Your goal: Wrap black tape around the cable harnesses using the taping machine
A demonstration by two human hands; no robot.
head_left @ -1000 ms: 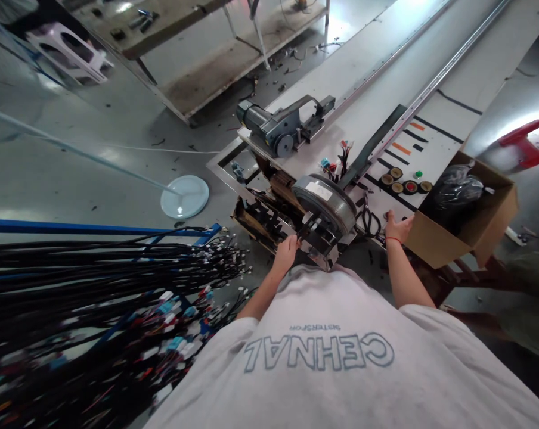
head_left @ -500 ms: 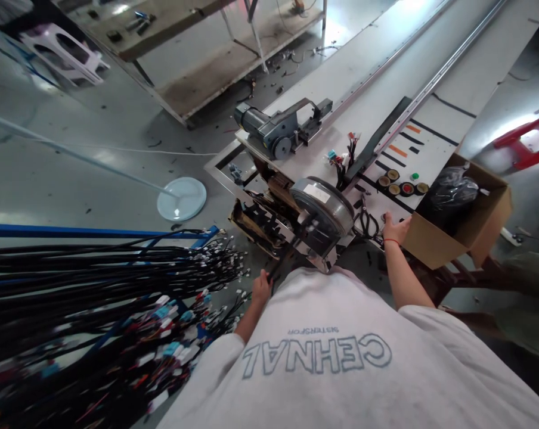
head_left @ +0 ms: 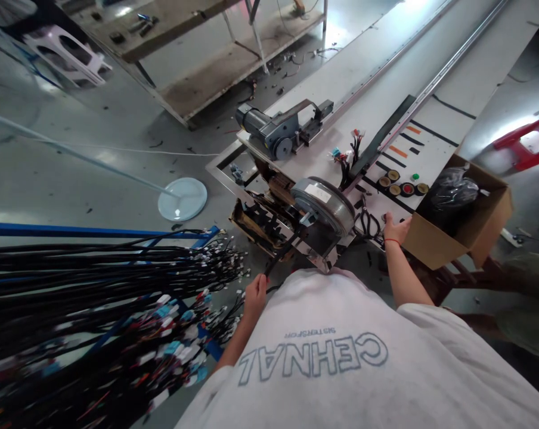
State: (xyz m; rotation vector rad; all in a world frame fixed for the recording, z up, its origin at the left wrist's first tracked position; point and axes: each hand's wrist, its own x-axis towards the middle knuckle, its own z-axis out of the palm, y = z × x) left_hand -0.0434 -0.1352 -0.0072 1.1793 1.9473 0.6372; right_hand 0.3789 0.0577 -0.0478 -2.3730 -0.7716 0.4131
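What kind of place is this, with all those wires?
Probably a factory workshop where wiring is put together: there are bundles of black cables with little plugs, a machine with a motor, and a long workbench fitted with a metal rail.

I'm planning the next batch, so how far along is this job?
Coloured plugs already sit on the far side of the round machine. In hand: the left hand holds a black cable leading to it; the right hand is by the cardboard box. Seemingly left: that cable is not yet clear of the machine. Whether the cables on the blue rack are finished, I can't tell.
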